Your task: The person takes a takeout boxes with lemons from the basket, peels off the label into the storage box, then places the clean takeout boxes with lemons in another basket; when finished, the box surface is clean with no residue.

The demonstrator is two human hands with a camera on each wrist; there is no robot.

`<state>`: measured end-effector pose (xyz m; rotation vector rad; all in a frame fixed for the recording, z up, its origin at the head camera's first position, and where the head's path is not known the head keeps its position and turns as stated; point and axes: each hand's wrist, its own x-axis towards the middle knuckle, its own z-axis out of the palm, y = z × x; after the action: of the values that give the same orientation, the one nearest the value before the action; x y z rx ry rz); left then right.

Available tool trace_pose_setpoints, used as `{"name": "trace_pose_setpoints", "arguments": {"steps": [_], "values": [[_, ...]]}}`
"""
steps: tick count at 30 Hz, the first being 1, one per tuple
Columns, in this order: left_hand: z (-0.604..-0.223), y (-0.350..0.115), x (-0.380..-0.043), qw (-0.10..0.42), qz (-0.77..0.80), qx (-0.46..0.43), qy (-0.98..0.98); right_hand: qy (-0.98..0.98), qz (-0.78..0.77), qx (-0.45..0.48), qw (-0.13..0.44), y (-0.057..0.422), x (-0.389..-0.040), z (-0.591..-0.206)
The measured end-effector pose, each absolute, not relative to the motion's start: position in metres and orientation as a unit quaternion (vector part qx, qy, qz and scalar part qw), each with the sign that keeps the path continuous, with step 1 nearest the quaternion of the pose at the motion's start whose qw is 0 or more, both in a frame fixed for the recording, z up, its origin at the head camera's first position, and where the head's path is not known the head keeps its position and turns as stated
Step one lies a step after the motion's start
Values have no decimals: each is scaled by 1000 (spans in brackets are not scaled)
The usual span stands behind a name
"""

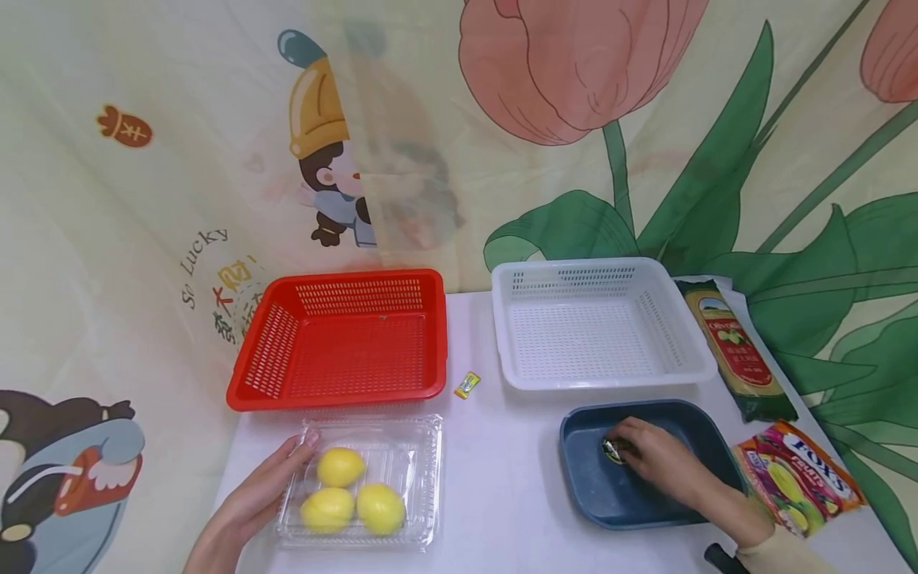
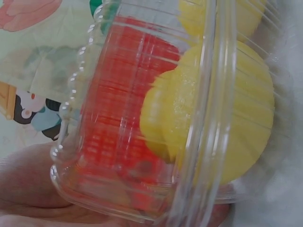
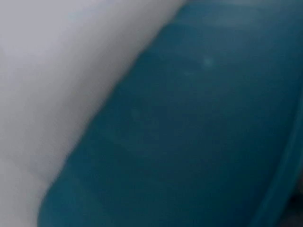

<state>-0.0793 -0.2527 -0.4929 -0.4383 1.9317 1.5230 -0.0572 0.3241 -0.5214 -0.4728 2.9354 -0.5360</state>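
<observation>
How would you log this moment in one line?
left hand: touches clear container, three lemons inside | right hand: pinches small dark item in blue tray | yellow packet: between red basket and white basket

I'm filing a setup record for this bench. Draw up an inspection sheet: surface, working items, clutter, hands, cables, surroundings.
Surface: white tabletop.
Working items: clear container with three lemons; blue tray; small dark item.
Clutter: red basket, white basket, small yellow packet between them; green packet and Fox's bag at right.
Hands: left hand touches the container's left edge; right hand pinches the dark item at the tray.
Cables: nothing seen; black object by the right sleeve unclear.
Surroundings: curtain printed with tulips and cartoon figures.
</observation>
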Motion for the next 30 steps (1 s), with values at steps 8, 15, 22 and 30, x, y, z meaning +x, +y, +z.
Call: {"name": "trace_pose_setpoints", "arguments": {"steps": [8,15,22,30], "values": [[-494,-252,-80,318,569,-174,738,974,-139,-176,3,321,-52,-525],[-493,-252,-78,316,576,-168,735,976,-114,-182,-27,321,-52,-525],[-493,-252,-78,315,579,-163,734,975,-99,-195,-39,322,-51,-524],[-494,-252,-79,317,573,-169,737,979,-117,-166,-11,320,-48,-509]]}}
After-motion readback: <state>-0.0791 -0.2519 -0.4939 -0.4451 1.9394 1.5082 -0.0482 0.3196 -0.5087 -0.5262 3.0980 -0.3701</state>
